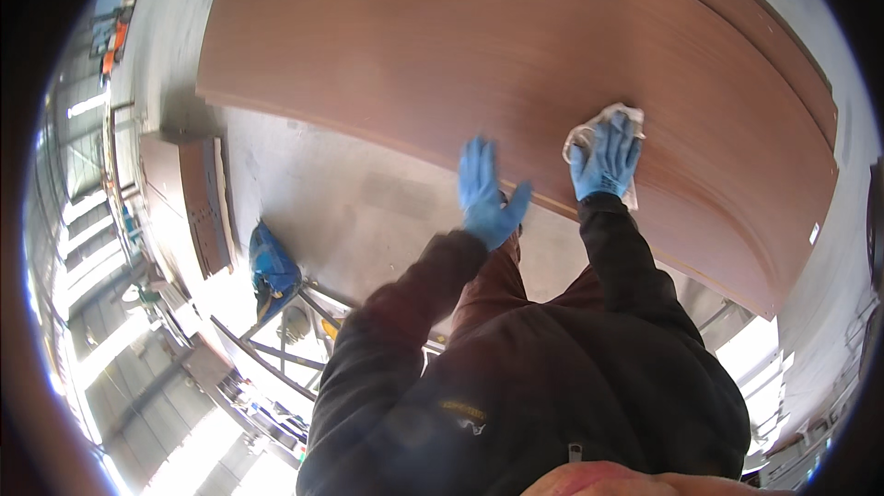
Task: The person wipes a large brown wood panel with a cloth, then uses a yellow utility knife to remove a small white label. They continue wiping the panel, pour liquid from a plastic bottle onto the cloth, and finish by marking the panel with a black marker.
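Note:
A large reddish-brown panel [414, 45] with one curved side lies flat in front of me. Near its right half, my right hand [608, 155], in a blue glove, presses a whitish cloth [581, 135] against the surface. The fingers lie stretched over the cloth, whose edges stick out around them. My left hand [490, 194], also gloved in blue, is beside the panel's near edge with its fingers spread and slightly blurred. It holds nothing; whether the fingertips touch the panel I cannot tell.
Another brown panel [737, 12] shows beyond the far edge. Brown boards [173, 187] stand at the left, with a blue bag-like item [273, 266] near a dark metal frame [276, 355]. Grey concrete floor [313, 164] lies between them and the large panel.

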{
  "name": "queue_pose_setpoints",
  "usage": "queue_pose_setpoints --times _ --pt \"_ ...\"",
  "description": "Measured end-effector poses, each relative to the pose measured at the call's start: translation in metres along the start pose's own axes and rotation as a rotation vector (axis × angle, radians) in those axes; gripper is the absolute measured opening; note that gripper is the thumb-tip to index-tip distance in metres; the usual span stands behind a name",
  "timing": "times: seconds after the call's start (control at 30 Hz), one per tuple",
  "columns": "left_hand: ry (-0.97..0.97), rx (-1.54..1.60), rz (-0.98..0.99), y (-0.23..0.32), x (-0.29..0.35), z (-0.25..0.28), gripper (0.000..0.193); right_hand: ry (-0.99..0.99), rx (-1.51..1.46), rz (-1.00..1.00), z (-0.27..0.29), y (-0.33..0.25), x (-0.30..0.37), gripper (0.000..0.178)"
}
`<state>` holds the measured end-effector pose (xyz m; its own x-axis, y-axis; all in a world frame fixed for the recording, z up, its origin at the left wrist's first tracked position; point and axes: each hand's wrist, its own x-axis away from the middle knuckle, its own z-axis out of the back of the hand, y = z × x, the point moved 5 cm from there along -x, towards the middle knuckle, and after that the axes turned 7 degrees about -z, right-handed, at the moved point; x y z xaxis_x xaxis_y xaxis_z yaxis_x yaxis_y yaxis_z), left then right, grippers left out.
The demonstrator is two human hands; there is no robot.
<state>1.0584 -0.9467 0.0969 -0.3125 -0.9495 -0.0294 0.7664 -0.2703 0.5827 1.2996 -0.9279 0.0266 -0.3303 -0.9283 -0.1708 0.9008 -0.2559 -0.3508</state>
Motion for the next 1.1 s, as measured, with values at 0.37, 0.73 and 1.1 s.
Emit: queue_pose_setpoints --times 0.37,0.73,1.1 --pt "0.220 -0.119 0.873 -0.284 0.221 0.158 0.082 -0.222 -0.032 0.583 -0.147 -0.360 -0.023 0.068" --pt "0.132 0.082 1.075 -0.451 0.164 0.269 0.084 -0.334 0.050 0.337 -0.184 -0.497 -0.063 0.073" --pt "0.155 0.080 1.088 -0.617 0.089 0.399 0.079 -0.332 -0.151 0.794 -0.365 -0.872 -0.143 0.073"
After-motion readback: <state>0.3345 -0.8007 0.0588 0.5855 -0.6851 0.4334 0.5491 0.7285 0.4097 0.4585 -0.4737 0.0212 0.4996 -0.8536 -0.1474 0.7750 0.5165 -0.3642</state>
